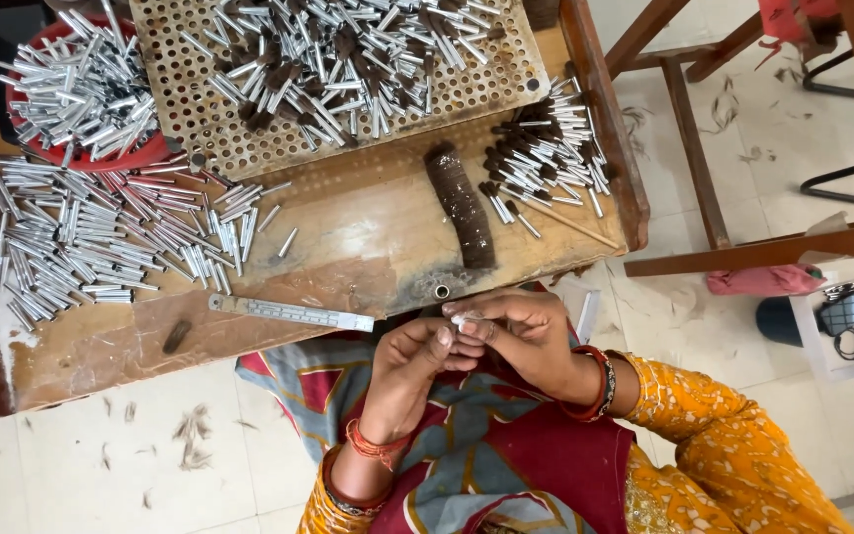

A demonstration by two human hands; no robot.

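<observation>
Pale tiled floor, littered with tufts of dark hair, is seen around a worn wooden desk that fills the upper half of the view. At 12 o'clock on the desk a perforated tan board is laid, heaped with short silver metal tubes, many tipped with dark bristle. At 10 o'clock a red round tray is piled with plain silver tubes, and below it, at 9 o'clock, a wide scatter of loose silver metal tubes is spread over the desk. A flat metal ruler is laid near the desk's front edge. A dark brown bundle of hair wrapped into a roll is set at about 1 o'clock from the hands, with a smaller heap of bristle-tipped tubes just to the right of it.

Below the desk's edge, over a patterned red and blue cloth on the lap, the two hands are brought together. The left hand is curled, its fingertips pressed toward the right. The right hand is closed at the fingertips on a small silver tube, pinched between thumb and forefinger; whether the left hand also grips it cannot be told. Red bangles are worn on both wrists.
</observation>
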